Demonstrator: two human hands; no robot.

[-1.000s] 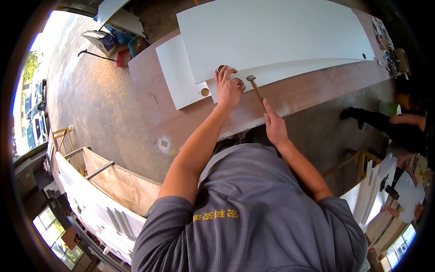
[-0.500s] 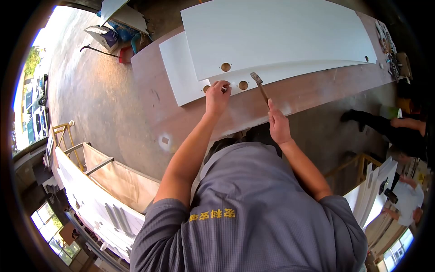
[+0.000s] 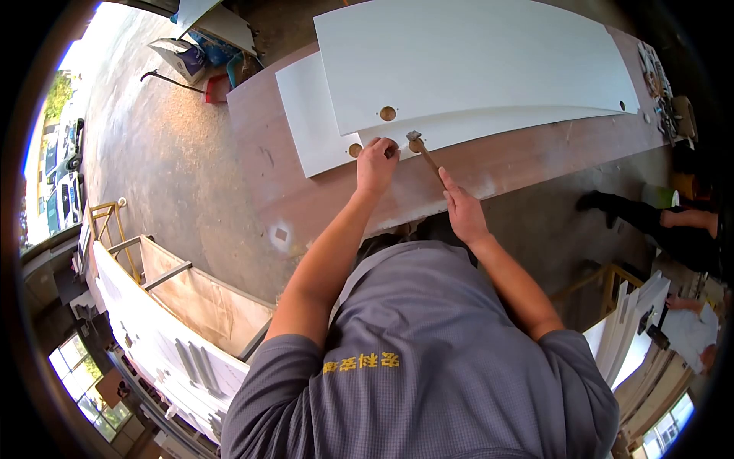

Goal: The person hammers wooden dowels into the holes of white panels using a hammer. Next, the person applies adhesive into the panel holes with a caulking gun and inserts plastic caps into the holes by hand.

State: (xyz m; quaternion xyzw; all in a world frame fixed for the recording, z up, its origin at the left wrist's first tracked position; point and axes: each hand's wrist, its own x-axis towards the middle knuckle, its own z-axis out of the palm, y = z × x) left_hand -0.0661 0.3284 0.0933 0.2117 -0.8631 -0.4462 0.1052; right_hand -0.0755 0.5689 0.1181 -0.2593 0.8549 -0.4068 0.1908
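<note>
My right hand is closed around the wooden handle of a hammer. The hammer's metal head is over a round hole near the edge of the lower white board, just right of my left hand. The left hand rests at that same edge with its thumb and fingers pinched together; what they hold, if anything, is too small to make out. On either side of its fingers lies a round hole. A larger white panel overlaps the lower board and has its own round hole close by.
Both boards lie on a brownish worktable. Tools are heaped at its right end. A bag and a red dustpan are on the floor beyond. White panels on a cart stand to my left. Other people are at right.
The hammer head has come left and slightly down, closer to my left hand. My left hand keeps its place at the board's edge, while the whole view has shifted slightly.
</note>
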